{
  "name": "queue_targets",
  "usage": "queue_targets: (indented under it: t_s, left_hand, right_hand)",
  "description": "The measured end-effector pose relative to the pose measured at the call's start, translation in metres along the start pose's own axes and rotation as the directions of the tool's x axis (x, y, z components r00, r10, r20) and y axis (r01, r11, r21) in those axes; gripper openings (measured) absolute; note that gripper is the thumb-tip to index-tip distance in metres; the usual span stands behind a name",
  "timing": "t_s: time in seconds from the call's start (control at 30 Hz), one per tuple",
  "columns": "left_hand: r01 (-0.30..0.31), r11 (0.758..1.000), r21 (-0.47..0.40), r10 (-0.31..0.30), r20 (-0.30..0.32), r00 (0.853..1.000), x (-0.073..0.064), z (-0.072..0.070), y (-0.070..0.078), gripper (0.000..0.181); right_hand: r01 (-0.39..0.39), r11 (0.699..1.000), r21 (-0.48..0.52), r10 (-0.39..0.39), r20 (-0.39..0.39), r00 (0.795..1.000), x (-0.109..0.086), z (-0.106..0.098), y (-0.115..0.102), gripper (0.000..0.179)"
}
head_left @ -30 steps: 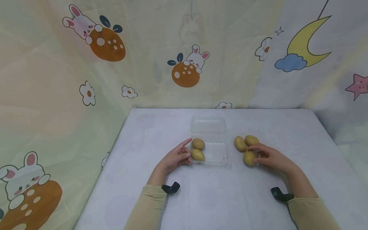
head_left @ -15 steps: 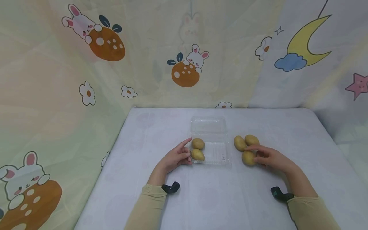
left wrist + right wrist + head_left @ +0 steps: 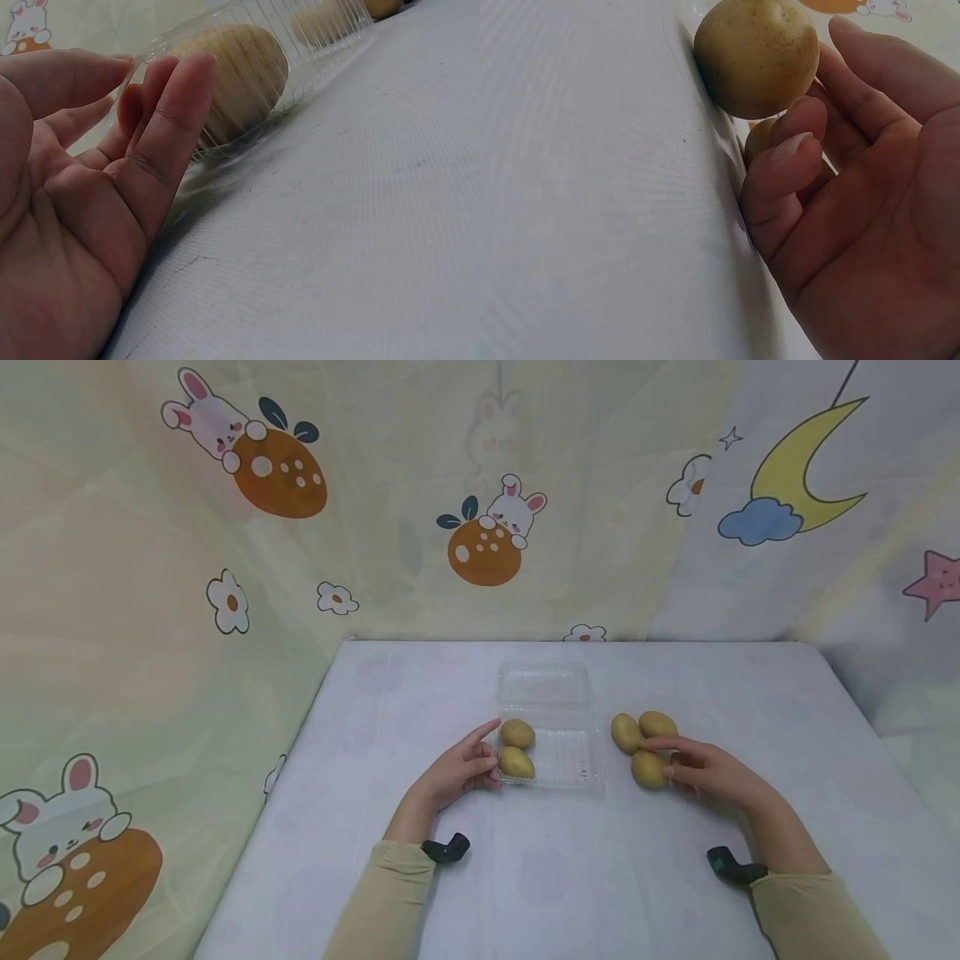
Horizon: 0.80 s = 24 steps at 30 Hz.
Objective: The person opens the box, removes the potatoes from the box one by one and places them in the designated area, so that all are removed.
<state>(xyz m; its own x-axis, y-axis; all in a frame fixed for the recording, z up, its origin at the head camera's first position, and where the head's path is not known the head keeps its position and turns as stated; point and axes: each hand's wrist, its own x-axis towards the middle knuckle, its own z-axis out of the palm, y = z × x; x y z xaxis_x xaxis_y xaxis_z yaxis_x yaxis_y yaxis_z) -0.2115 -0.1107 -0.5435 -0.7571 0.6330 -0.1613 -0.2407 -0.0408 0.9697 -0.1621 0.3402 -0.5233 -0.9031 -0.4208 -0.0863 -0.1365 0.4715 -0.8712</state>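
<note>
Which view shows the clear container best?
Head: both halves of the clear container lie open in frame. Left wrist: one ribbed side, close, partly behind the left hand. Right wrist: at most a faint sliver.

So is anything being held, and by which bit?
Can't tell: the right hand is at a round yellow potato's right side, the left hand at a clear plastic box's left side.

The clear, rectangular plastic box [image 3: 557,753] looks thin, glossy and ribbed. Right of it, yellow-brown oval potatoes [image 3: 648,770] have matt, finely speckled skins. Beneath it, white cloth [image 3: 555,877] looks matt and grainy.
</note>
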Motion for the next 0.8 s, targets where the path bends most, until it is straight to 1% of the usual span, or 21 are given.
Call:
queue_targets:
  t_s: [0.33, 0.53, 0.8]
  left_hand:
    - [0.009, 1.0, 0.001, -0.009, -0.013, 1.0, 0.001, 0.0, 0.0, 0.068]
    - [0.008, 1.0, -0.001, -0.008, -0.007, 1.0, 0.001, 0.0, 0.0, 0.069]
    - [0.008, 1.0, 0.011, -0.008, -0.004, 1.0, -0.001, 0.001, 0.001, 0.07]
  right_hand:
    - [0.013, 1.0, -0.021, -0.014, -0.044, 0.999, 0.0, -0.002, -0.004, 0.041]
    - [0.022, 1.0, -0.012, -0.022, -0.049, 0.999, 0.0, -0.003, -0.007, 0.04]
    - [0.139, 0.99, 0.03, -0.139, -0.021, 0.99, 0.006, -0.008, -0.018, 0.039]
